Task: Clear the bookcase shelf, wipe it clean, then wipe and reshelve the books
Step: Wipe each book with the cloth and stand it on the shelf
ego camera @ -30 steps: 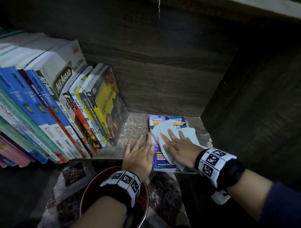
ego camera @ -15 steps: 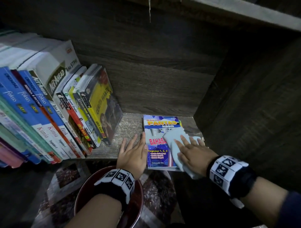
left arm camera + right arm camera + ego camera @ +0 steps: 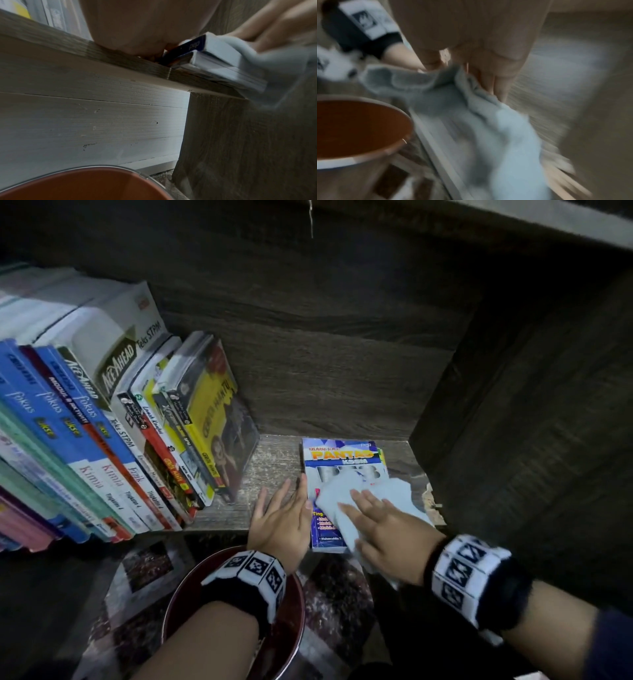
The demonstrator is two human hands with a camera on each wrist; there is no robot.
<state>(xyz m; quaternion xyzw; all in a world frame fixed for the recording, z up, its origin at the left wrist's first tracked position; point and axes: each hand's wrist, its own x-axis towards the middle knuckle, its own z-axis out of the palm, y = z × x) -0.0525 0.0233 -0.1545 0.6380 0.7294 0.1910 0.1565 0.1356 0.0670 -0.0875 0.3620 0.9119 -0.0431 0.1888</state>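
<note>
Nearest the camera, a reddish-brown bowl point(image 3: 236, 611) sits on the floor below the shelf point(image 3: 274, 463), under the left wrist. Above it, the left hand point(image 3: 281, 518) lies flat with fingers straight, palm on the shelf board and its edge touching the left side of the book point(image 3: 339, 457), apparently steadying it. The right hand point(image 3: 387, 529), fingers spread and straight, presses a pale blue cloth point(image 3: 346, 498) onto the cover; half a second ago the cloth sat toward the book's right edge, and it has now swept back across the middle, so the wiping stroke appears well under way and reshelving is still to come. The book lies flat, face up, near the shelf's right end, its blue-and-yellow glossy cover partly hidden. Farther left, a row of leaning books point(image 3: 113, 446) already stands reshelved.
</note>
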